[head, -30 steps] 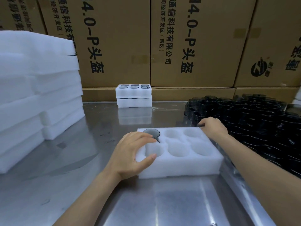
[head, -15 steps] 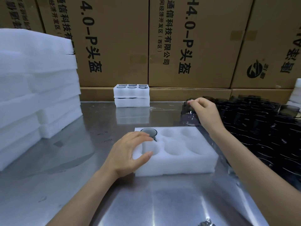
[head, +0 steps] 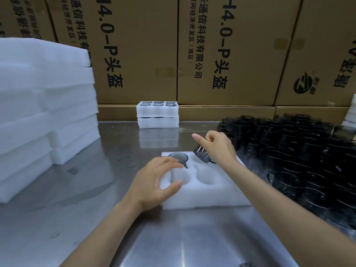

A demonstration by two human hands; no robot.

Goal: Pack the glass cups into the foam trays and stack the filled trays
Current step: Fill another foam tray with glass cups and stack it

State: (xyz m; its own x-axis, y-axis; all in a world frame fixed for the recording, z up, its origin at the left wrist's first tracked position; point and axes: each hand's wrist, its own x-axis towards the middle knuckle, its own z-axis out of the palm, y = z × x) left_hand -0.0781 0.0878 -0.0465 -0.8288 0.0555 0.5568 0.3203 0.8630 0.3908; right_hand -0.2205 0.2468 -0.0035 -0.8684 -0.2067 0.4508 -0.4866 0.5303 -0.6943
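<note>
Now, step: second cup going into the foam tray (head: 204,195), as I judge it.
Right hand: right hand (head: 218,149), frame centre, fingers curled round a smoked glass cup (head: 201,156), index finger pointing out; cup tilted above the tray's back row.
Left hand: left hand (head: 154,183) rests on the tray's left edge, fingers spread and relaxed, gripping nothing.
Seated cup: seated cup (head: 178,157) fills the back-left pocket.
Supply: loose dark cups (head: 298,151) crowd the right of the frame.
Stacks: filled trays (head: 157,114) stacked upper centre; spare foam (head: 44,105) at left.
Handling: glass likely smooth, brittle, light; hold by the wall, lower upright. Foam soft, needs steadying.
</note>
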